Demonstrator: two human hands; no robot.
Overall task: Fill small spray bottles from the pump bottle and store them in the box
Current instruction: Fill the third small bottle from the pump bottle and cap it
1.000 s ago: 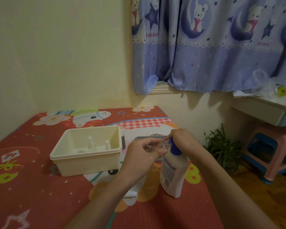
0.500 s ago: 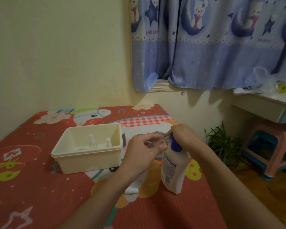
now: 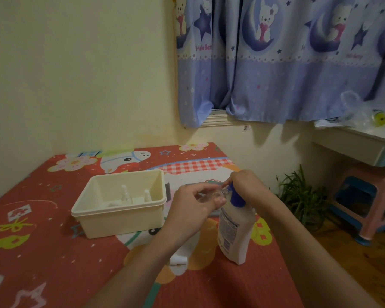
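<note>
On red cartoon-print mat (image 3: pixel 42 252), centre-right: white pump bottle (image 3: pixel 234 236) w/ blue pump head (image 3: pixel 237 197), standing but tilted a bit. Right hand (image 3: pixel 246 187) on top of pump head, fingers curled over it; looks like pressing, can't confirm. Left hand (image 3: pixel 191 206) just left of pump, hands nearly touching, fingers and thumb pinching a small clear spray bottle (image 3: pixel 218 194), held roughly level at pump spout. Bottle's mouth at spout, exact contact too small to tell. Liquid level in it not readable.

Left of hands, apart from them: cream plastic box (image 3: pixel 120 221), open top, sitting on mat. Inside, near the back-right area: two small spray bottles, upright, w/ white caps, one (image 3: pixel 126 195) taller-looking, other (image 3: pixel 147 196) just right of it, close but not touching. Something pale low on box floor left of them, too dim to tell.

Small white item (image 3: pixel 179 260) on mat under left forearm, unclear what.

Background: pale yellow wall, blue bear-print curtain (image 3: pixel 287 63) over window. Right side: white shelf (image 3: pixel 353 145) w/ clear plastic bag (image 3: pixel 360 112) on it, pink stool (image 3: pixel 373 203) beneath, green plant (image 3: pixel 300 196) on wood floor betw. mat edge and stool.
</note>
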